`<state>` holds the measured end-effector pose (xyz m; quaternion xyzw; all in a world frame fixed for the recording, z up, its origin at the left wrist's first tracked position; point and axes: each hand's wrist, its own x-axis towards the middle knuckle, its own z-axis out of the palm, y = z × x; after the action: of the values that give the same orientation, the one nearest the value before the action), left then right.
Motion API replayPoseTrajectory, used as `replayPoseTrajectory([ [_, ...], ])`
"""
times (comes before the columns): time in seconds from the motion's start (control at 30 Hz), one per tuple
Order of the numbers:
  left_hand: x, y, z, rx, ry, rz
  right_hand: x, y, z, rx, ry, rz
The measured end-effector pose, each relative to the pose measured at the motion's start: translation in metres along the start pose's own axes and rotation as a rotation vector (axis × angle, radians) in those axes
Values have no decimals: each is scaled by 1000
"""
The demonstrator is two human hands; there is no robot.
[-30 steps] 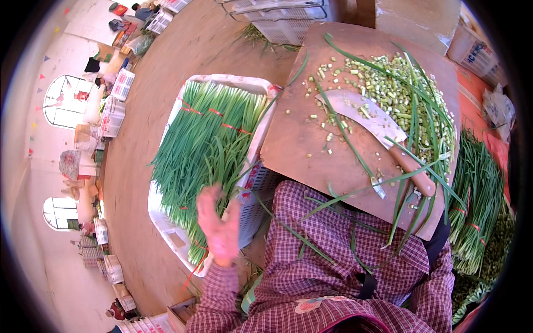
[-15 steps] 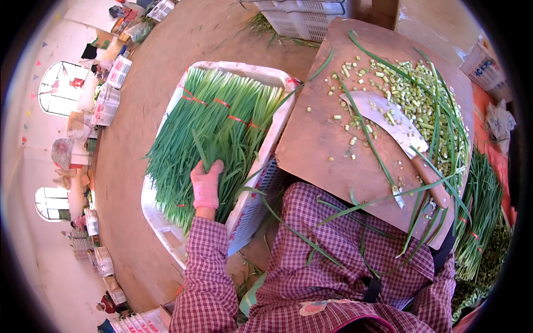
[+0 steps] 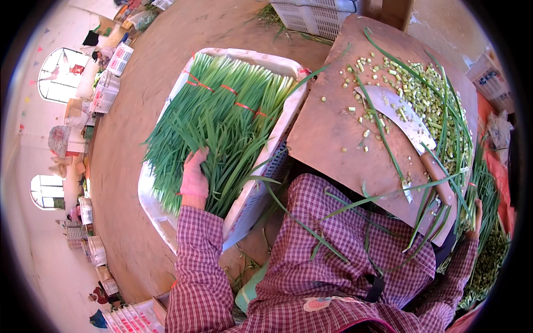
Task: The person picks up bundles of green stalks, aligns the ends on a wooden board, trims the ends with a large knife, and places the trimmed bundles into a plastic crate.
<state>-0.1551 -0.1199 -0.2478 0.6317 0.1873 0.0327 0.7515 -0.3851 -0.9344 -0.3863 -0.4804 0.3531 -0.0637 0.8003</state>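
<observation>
Greens in banded bundles (image 3: 180, 122) fill the white slatted crate (image 3: 283, 65) on the floor to the person's left, pale ends toward the far side and dark leaves spread toward the near side. Red bands (image 3: 199, 83) cross them near the pale ends. Left hand (image 3: 195, 175) rests in the leaves near the crate's close end, its thumb and fingers partly sunk among them; whether it grasps any cannot be told. Right hand (image 3: 477, 217) is at the far right, touching a second stack of greens (image 3: 487, 186) beside the board; its fingers are largely hidden and its grip cannot be confirmed. Between the two stocks, a brown board (image 3: 327, 136) lies before the person's lap. On it, a broad curved knife (image 3: 408, 126) with a wooden handle (image 3: 437, 180) lies flat beside a heap of chopped stalks (image 3: 433, 100), neither hand touching it. Loose long leaves (image 3: 379, 127) cross the board, and several hang onto the checked garment (image 3: 316, 233).
</observation>
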Motion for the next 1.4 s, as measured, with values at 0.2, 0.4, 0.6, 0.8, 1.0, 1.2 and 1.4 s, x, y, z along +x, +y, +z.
replayPoseTrajectory([
  [0.2, 8, -6, -13, -70, -56, -8, -59, -43, -46, 169, 50, -191],
  [0.4, 7, -8, -11, -69, -40, 25, -149, -82, 4, 184, 1, -260],
  [0.6, 8, -12, -11, -111, -86, 49, -201, -120, 137, -202, -110, -345],
  [0.8, -1, -13, -16, -252, -209, 54, -161, -98, 320, -616, -259, -621],
  [1.0, -10, -6, -5, -326, -280, 66, -144, -111, 387, -1530, -577, -778],
  [1.2, -18, -6, -4, -318, -276, 121, -202, -122, 516, -1670, -824, -1332],
  [1.4, -13, -10, 3, -284, -279, 130, -176, 34, 661, -1240, -1188, -1585],
])
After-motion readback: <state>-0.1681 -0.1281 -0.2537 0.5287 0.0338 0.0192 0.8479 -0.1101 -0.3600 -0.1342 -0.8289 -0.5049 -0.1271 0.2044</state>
